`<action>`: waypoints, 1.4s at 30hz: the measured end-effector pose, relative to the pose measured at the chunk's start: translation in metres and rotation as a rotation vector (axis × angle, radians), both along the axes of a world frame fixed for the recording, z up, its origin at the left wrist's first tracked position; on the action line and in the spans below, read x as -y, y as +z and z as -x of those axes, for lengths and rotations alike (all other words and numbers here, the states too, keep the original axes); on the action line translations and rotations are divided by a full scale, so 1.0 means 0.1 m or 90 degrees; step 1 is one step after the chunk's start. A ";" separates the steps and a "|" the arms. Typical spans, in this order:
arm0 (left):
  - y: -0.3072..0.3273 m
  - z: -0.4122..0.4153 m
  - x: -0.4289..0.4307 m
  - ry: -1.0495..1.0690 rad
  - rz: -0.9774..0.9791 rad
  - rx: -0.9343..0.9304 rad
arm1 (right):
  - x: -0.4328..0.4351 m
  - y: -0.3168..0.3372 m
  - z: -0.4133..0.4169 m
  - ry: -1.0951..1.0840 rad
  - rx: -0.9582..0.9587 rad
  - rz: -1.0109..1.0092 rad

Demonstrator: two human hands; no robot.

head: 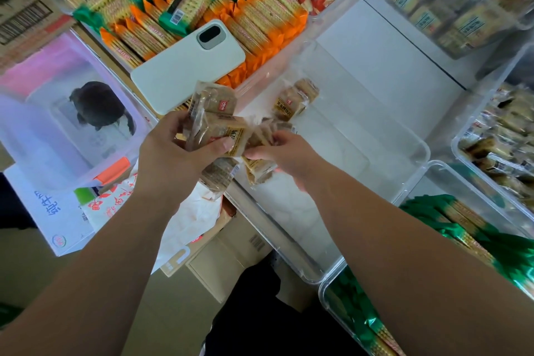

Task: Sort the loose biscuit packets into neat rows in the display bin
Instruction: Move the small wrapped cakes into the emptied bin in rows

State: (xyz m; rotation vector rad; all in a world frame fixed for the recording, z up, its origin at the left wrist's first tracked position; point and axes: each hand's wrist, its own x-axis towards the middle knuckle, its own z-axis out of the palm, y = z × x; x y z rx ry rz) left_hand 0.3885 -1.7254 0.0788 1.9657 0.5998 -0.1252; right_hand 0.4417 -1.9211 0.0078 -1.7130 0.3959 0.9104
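My left hand (176,150) grips a bunch of several clear-wrapped brown biscuit packets (215,118) at the near left rim of a clear plastic display bin (416,153). My right hand (284,154) pinches more of the same packets (258,169) right beside them, over the bin's left edge. One single packet (296,100) lies inside the bin at its far left corner. The bin's white floor shows bare elsewhere.
A white phone (187,66) lies on a bin of orange and green cracker packets (260,17) behind my hands. Clear bins of other biscuits stand at right (502,147) and front right (462,225). A lidded translucent box (66,124) and cartons sit at left.
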 end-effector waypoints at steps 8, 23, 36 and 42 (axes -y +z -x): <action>0.01 0.01 0.00 -0.005 0.014 0.006 | 0.37 0.03 -0.25 0.338 0.216 0.241; -0.03 -0.01 0.00 -0.004 0.011 0.005 | 0.31 -0.11 -0.12 0.510 0.205 0.279; -0.01 -0.03 0.18 -0.074 -0.007 0.014 | 0.92 0.47 0.19 0.338 0.257 0.315; 0.14 -0.01 0.78 -0.164 0.060 0.017 | 1.59 1.14 0.67 0.160 0.315 0.359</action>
